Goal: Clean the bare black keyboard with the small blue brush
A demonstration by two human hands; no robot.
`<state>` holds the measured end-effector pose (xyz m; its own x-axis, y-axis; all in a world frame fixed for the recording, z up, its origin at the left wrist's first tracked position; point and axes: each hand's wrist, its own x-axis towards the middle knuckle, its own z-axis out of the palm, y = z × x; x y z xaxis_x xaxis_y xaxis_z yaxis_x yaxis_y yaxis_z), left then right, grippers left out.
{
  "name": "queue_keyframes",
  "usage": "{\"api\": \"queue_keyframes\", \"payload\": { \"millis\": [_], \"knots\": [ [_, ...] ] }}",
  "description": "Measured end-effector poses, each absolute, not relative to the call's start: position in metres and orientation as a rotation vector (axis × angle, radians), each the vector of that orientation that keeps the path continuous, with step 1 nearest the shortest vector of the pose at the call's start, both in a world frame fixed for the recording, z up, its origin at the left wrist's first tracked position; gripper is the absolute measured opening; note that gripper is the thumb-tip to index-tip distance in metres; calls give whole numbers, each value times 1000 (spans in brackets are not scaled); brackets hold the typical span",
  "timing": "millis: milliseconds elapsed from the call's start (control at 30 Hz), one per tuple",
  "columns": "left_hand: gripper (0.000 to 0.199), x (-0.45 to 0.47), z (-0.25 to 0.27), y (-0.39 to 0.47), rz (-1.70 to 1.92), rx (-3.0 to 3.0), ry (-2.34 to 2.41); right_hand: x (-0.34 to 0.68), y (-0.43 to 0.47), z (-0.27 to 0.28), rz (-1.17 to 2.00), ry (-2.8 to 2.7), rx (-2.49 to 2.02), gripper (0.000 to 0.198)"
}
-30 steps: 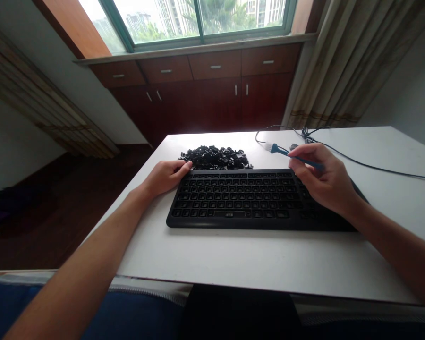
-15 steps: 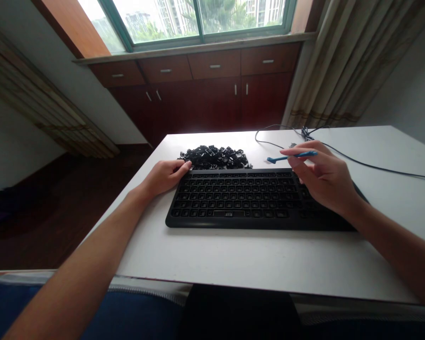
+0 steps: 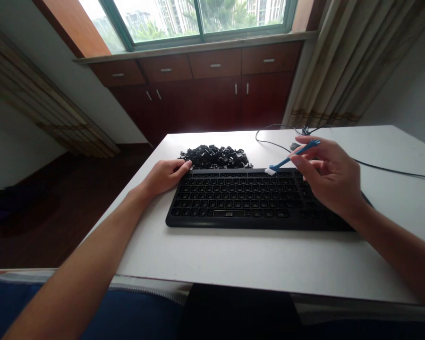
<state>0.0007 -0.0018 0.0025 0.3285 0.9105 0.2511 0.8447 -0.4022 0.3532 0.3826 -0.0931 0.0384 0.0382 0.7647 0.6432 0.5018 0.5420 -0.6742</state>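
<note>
A black keyboard with its keycaps off lies on the white table, its bare key sockets showing. My left hand is closed at its upper left corner, thumb along the top edge; the curled fingers are partly hidden. In my right hand, pinched between thumb and fingers, is a small blue brush. Its white bristles point down-left at the keyboard's top edge, right of the middle. Behind the keyboard, close to my left thumb, is a heap of loose black keycaps.
A black cable runs over the right side of the white table, with a bundled part near the far edge. Past the table stand wooden cabinets beneath a window.
The brush has tilted, its bristle end coming down from above the table behind the keyboard to the keyboard's top edge. My right hand has shifted slightly right; my left hand has stayed put.
</note>
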Motion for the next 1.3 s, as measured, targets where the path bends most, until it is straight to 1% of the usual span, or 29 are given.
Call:
{"api": "queue_keyframes", "payload": {
  "millis": [167,367,667,1067,1300],
  "knots": [
    [47,1,2,-1,614,2434,1610,384,-93,35,284,-1643,-1062,29],
    [47,0,1,-1,617,2418,1616,385,-93,36,253,-1817,-1099,14],
    [47,1,2,-2,623,2425,1620,386,-89,29,386,-2029,-1019,11],
    [48,0,1,-2,619,2430,1621,386,-88,32,311,-1980,-1011,7],
    [47,1,2,-2,626,2437,1610,384,-88,30,344,-2017,-1014,7]
  ]
}}
